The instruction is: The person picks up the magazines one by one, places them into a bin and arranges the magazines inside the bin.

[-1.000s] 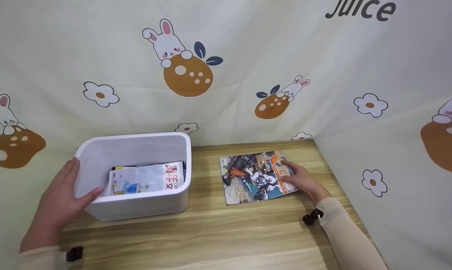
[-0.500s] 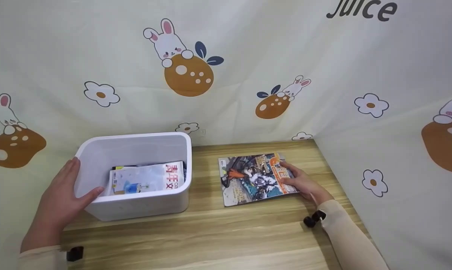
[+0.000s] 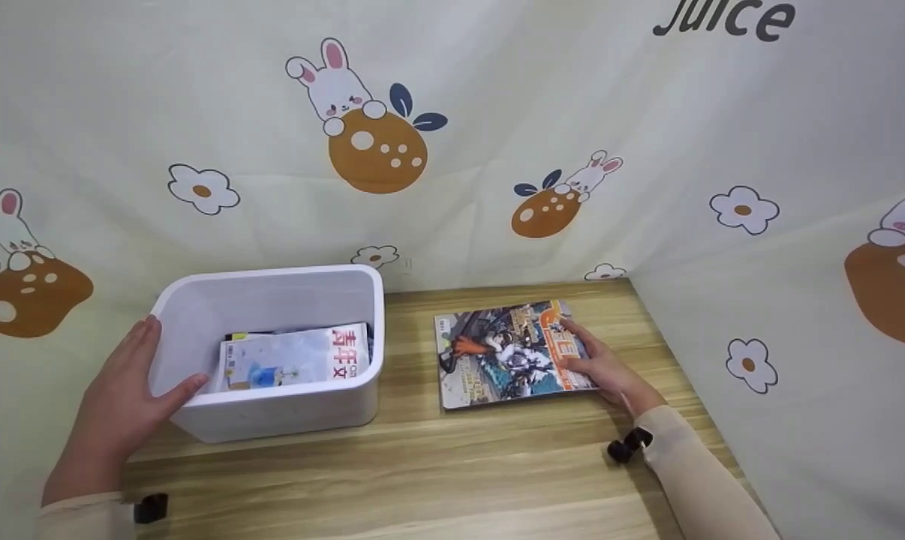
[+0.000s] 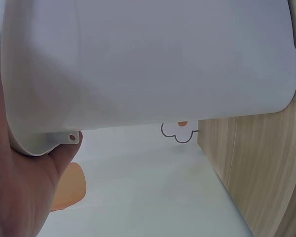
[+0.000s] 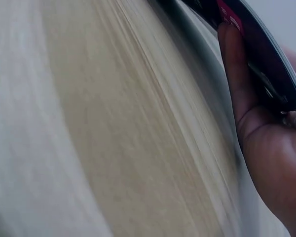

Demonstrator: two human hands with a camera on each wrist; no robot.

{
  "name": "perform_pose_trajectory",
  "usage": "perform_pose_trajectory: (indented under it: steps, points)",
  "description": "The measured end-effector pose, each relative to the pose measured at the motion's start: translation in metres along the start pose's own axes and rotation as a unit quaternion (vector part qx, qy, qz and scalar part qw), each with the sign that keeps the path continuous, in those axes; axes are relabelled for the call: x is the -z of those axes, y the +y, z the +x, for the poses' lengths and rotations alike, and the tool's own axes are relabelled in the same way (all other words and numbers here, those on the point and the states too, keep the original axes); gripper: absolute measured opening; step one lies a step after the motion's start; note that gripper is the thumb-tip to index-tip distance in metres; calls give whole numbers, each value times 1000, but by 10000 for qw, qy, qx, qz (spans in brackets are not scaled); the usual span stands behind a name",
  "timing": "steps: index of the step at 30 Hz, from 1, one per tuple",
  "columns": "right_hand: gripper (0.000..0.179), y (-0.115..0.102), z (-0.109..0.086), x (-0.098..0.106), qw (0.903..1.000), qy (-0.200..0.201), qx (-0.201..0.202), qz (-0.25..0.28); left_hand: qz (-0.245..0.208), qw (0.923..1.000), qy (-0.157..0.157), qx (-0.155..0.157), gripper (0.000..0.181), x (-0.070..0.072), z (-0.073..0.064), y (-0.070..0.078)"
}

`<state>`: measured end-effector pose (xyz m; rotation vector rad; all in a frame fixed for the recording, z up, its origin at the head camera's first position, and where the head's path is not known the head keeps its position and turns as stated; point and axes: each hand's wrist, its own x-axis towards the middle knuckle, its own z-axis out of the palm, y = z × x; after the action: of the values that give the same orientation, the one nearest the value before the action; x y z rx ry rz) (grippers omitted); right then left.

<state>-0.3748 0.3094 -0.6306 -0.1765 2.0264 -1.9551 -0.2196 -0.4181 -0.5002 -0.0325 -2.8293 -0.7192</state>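
A white plastic storage bin (image 3: 287, 409) stands at the left of the head view. My left hand (image 3: 118, 401) holds its near left corner, thumb over the front rim and fingers along the left rim. The left wrist view shows the bin's outer wall (image 4: 153, 64), with the hand (image 4: 19, 192) at its rim. Inside the bin lies a pale magazine (image 3: 291, 360) with red lettering. My right hand (image 3: 606, 367) grips the right edge of a colourful magazine (image 3: 505, 356), thumb on top. In the right wrist view, fingers (image 5: 234, 64) support the magazine's dark underside (image 5: 266, 74).
The wood-grain table (image 3: 437, 480) carries the bin and runs back to a printed curtain (image 3: 467, 112) with rabbits and oranges. Another curtain side (image 3: 813, 315) borders the table on the right. Under the pale magazine, a dark item with a yellow corner (image 3: 236, 337) peeks out.
The colourful magazine has shifted slightly left with my right hand, its angle changing a little. My left hand and the bin have stayed put.
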Motion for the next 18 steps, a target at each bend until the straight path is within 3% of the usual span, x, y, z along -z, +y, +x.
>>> perform_pose_trajectory:
  steps: [11,18]
  points:
    - [95,-9,-1,-9,9982,454,106,376,123,9998,-164,57,119,1,2,1]
    - [92,-22,-2,-18,9976,531,103,438,25,9999,-65,-122,116,3,0,2]
